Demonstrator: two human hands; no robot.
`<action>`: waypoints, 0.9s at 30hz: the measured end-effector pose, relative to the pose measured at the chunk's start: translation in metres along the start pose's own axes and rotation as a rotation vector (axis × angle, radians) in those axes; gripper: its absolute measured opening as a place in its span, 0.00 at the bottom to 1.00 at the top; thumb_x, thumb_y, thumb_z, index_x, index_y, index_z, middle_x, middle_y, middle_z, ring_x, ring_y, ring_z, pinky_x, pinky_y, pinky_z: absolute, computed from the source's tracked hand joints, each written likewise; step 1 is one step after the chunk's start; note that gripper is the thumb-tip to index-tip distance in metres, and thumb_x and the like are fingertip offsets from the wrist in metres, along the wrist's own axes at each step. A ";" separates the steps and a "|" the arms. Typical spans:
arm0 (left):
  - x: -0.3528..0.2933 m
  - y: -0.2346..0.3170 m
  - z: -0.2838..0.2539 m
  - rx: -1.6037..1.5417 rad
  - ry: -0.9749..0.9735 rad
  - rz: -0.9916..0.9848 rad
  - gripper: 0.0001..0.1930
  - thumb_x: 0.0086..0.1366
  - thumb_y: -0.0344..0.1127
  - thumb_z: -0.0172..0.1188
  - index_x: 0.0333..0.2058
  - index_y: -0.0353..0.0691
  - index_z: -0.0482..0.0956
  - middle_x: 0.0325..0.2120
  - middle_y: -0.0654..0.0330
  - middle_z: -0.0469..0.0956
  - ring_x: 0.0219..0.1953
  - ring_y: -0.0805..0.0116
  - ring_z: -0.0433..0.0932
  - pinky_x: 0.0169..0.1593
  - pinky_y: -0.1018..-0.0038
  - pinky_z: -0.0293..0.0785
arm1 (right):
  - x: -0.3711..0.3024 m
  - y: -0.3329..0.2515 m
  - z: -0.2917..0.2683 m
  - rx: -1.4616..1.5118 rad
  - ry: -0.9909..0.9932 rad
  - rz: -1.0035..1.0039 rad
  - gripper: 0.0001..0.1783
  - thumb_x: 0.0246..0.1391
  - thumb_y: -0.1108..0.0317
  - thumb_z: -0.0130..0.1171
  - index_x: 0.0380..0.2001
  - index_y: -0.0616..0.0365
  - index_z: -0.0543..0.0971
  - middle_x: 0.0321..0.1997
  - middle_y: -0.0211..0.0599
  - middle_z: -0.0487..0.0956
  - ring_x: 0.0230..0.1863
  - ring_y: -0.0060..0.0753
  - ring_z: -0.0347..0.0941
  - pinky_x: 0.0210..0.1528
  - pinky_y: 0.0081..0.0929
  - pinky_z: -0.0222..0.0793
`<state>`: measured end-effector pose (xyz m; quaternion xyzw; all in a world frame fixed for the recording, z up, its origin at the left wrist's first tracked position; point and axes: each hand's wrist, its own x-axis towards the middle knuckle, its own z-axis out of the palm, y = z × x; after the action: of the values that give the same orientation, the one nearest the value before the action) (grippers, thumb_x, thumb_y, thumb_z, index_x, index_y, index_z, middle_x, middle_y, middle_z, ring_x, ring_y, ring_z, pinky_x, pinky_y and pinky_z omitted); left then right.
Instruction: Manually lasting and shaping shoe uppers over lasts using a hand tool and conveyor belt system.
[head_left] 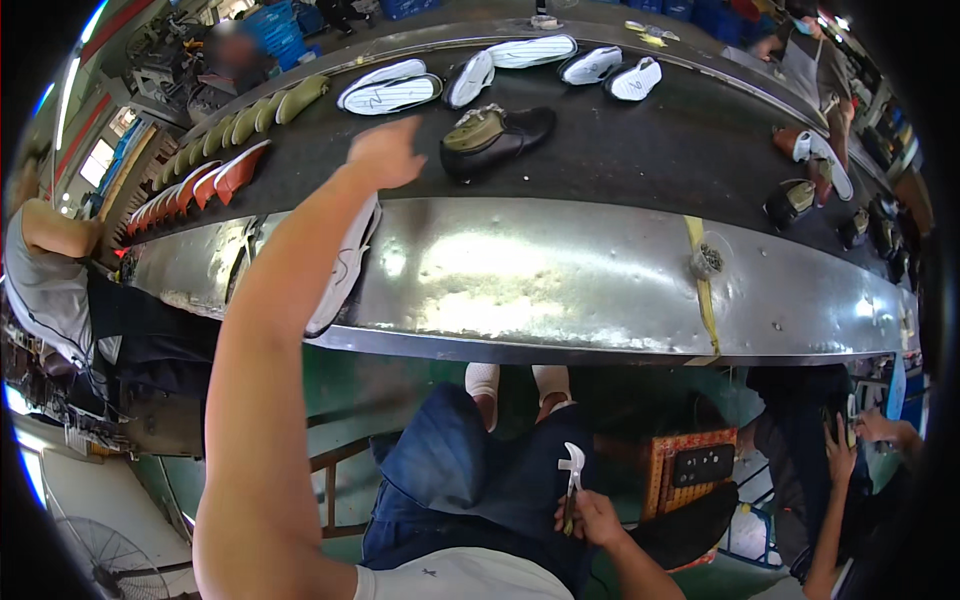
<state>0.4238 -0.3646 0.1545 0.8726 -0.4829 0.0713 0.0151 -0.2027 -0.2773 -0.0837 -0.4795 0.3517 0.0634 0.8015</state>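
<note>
My left hand (388, 155), a little blurred, reaches out over the dark belt (600, 140). Its fingers look stretched apart and nothing shows in them. Just right of it sits a black shoe (500, 138) with an olive lining around a last. Beyond the hand a pair of white shoe parts (392, 92) lies with scribbled marks on top. Under my left forearm another white shoe part (345, 270) rests on the metal ledge (560, 270), partly hidden. Low over my lap, my right hand (590, 515) grips the handles of lasting pincers (572, 468), their metal head pointing up.
More white shoe parts (590, 66) lie along the belt's far side. Rows of olive shoes (250, 115) and red-and-white shoes (215, 183) stand left. A bowl of small nails (707, 261) sits on the ledge by a yellow strip. Co-workers sit at left and right.
</note>
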 end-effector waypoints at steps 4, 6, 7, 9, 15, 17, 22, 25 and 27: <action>-0.048 -0.109 0.003 -0.221 -0.404 -0.378 0.36 0.59 0.52 0.68 0.61 0.37 0.72 0.48 0.49 0.82 0.49 0.50 0.83 0.52 0.55 0.78 | 0.008 -0.008 0.003 -0.057 -0.038 0.049 0.32 0.75 0.45 0.35 0.49 0.66 0.74 0.38 0.44 0.83 0.33 0.35 0.84 0.22 0.21 0.70; -0.076 -0.116 -0.003 -0.641 -0.305 -0.575 0.36 0.61 0.51 0.68 0.62 0.36 0.71 0.46 0.51 0.83 0.46 0.52 0.84 0.50 0.55 0.80 | 0.004 0.000 0.008 -0.059 -0.038 0.033 0.32 0.75 0.45 0.35 0.49 0.66 0.74 0.38 0.44 0.83 0.33 0.35 0.84 0.22 0.21 0.70; -0.093 -0.118 -0.012 -0.937 -0.356 -0.510 0.34 0.64 0.50 0.67 0.62 0.36 0.71 0.46 0.53 0.83 0.43 0.57 0.85 0.48 0.57 0.80 | 0.000 0.004 0.011 -0.061 -0.043 0.022 0.32 0.75 0.45 0.34 0.49 0.66 0.74 0.38 0.44 0.83 0.33 0.36 0.84 0.22 0.22 0.70; -0.133 -0.100 -0.017 -1.408 -0.396 -0.417 0.29 0.69 0.45 0.65 0.63 0.38 0.70 0.43 0.57 0.84 0.39 0.66 0.85 0.44 0.63 0.83 | -0.009 0.015 0.016 -0.034 -0.029 0.057 0.29 0.75 0.47 0.37 0.49 0.65 0.74 0.38 0.44 0.83 0.34 0.36 0.84 0.25 0.23 0.72; -0.341 0.050 0.003 -1.909 -0.241 -0.197 0.34 0.67 0.36 0.67 0.69 0.43 0.65 0.52 0.61 0.78 0.52 0.71 0.77 0.58 0.70 0.75 | -0.040 0.040 0.040 -0.022 0.036 -0.092 0.17 0.68 0.64 0.58 0.53 0.64 0.74 0.39 0.36 0.81 0.36 0.26 0.80 0.40 0.27 0.77; -0.401 0.094 0.035 -1.727 -0.161 0.011 0.38 0.68 0.32 0.66 0.72 0.41 0.58 0.59 0.62 0.71 0.57 0.74 0.71 0.63 0.74 0.66 | -0.054 0.023 0.060 -0.094 0.019 -0.247 0.18 0.66 0.64 0.59 0.55 0.62 0.74 0.38 0.33 0.81 0.36 0.26 0.79 0.41 0.28 0.75; -0.462 0.136 0.113 -1.701 -0.345 0.019 0.37 0.69 0.38 0.65 0.71 0.43 0.57 0.62 0.55 0.62 0.65 0.65 0.62 0.68 0.68 0.58 | -0.091 -0.031 0.116 -0.520 0.140 -0.227 0.17 0.65 0.63 0.59 0.51 0.62 0.77 0.35 0.37 0.82 0.36 0.27 0.79 0.41 0.28 0.74; -0.461 0.134 0.104 -1.712 -0.369 0.048 0.31 0.72 0.41 0.60 0.69 0.44 0.58 0.60 0.55 0.62 0.64 0.64 0.62 0.68 0.67 0.58 | -0.093 -0.043 0.135 -0.668 0.042 -0.273 0.16 0.65 0.63 0.58 0.49 0.62 0.78 0.33 0.40 0.82 0.36 0.27 0.79 0.42 0.27 0.73; -0.464 0.134 0.103 -1.764 -0.402 0.083 0.30 0.74 0.42 0.56 0.70 0.46 0.57 0.60 0.56 0.61 0.63 0.64 0.63 0.68 0.67 0.58 | -0.091 -0.047 0.144 -0.582 -0.061 -0.255 0.18 0.68 0.66 0.56 0.56 0.64 0.75 0.41 0.33 0.82 0.36 0.22 0.76 0.42 0.24 0.74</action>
<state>0.0790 -0.0555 -0.0173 0.5220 -0.3869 -0.4780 0.5910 -0.1772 -0.1636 0.0493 -0.7266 0.2318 0.0747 0.6424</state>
